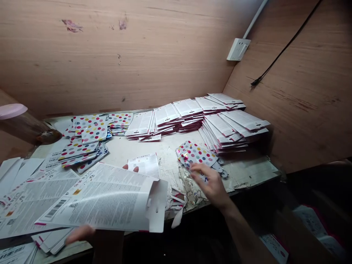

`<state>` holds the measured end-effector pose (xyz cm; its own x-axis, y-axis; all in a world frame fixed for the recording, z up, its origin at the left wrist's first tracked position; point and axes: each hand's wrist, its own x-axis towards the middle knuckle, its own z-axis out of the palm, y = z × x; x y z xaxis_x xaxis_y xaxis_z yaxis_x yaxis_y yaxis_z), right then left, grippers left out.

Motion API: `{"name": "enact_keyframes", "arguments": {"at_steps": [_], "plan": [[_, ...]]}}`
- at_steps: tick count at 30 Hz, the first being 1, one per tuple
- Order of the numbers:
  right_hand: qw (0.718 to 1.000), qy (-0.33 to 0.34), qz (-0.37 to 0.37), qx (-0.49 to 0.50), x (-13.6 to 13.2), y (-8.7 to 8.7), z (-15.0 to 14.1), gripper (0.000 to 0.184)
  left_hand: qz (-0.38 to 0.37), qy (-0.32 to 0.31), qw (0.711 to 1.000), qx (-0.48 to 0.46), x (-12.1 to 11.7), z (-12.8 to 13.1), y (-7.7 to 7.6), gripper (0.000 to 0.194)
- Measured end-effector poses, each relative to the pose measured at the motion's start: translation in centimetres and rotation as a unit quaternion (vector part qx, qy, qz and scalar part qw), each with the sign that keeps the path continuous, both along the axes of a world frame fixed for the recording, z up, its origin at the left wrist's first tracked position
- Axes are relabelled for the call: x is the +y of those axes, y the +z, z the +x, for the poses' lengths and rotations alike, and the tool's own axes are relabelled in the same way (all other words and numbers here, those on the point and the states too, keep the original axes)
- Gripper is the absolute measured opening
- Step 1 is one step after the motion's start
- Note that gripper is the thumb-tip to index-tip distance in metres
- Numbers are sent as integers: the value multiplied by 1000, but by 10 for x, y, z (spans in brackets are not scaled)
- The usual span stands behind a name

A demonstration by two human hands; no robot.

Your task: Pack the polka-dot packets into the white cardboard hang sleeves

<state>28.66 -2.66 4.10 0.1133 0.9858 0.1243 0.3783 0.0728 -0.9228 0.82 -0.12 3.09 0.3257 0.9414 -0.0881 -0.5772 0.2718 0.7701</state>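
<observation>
Left hand (81,234) grips a printed hang-tab card (101,200) above the bench; right hand (207,183) open, fingers spread, just over a polka-dot card pile (196,154). Worn white workbench (143,146) carries stacked cards (187,113) against plywood walls (110,55), wall socket (238,49) at right.

A worn, pale counter (143,148) carries overlapping stacks of printed cards (187,113) toward the back, polka-dot packets (79,148) at left, and what look like torn paper scraps (176,200) near its front edge.
</observation>
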Motion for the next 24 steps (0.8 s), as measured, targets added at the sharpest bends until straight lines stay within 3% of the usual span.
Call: {"name": "enact_keyframes", "arguments": {"at_steps": [2,4,7,10,12,14,17,19,21,24], "plan": [[967,-68,17,-244,23,-15,29,35,2,69,997,-15,1,3,7,107],[924,-55,-29,-378,42,-35,42,49,-9,131,991,-19,2,10,14,111],[905,-51,-62,-417,61,-57,44,60,-20,180,983,-14,3,21,23,106],[906,-81,-50,-413,68,-61,43,54,-17,214,977,5,5,25,25,101],[908,-90,-36,-408,64,-52,44,52,-14,221,975,25,9,24,23,99],[921,-79,24,-381,48,-33,41,52,-9,225,974,39,14,22,19,99],[949,40,198,-241,9,3,26,48,-6,228,973,39,22,19,15,98],[932,173,263,-181,-15,24,9,47,-3,225,974,33,26,19,14,98],[902,259,265,-221,-29,36,-11,48,-2,231,972,43,26,21,14,98],[880,249,263,-307,-29,39,-31,53,-8,241,968,66,22,23,15,99]]}}
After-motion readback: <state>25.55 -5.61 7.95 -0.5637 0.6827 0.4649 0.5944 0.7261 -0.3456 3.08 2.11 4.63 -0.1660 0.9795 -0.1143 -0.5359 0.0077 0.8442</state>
